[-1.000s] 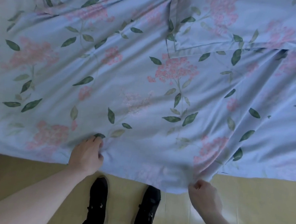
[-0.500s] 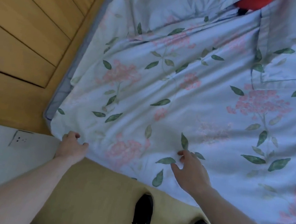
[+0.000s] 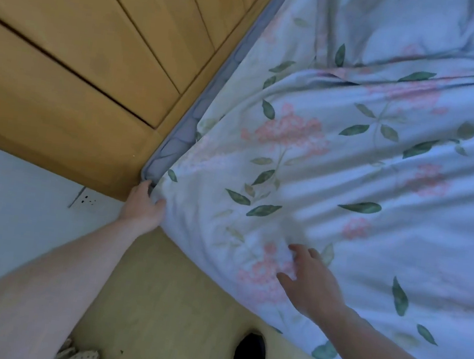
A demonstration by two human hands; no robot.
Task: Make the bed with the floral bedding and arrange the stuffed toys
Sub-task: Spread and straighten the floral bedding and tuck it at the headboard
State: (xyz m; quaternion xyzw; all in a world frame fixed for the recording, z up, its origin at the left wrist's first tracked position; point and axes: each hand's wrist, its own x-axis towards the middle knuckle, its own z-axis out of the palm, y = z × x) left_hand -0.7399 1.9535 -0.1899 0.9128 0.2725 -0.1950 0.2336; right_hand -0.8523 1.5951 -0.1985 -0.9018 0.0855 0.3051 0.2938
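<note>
Both hands on floral duvet (image 3: 333, 192), left hand (image 3: 144, 205) fingertips hidden.

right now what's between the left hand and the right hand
Head view: only wrinkled floral cover lies between the left hand at the corner and the right hand.

L hand (image 3: 144, 207) grips floral duvet (image 3: 348, 194) corner; R hand (image 3: 314, 283) rests on it.
</note>
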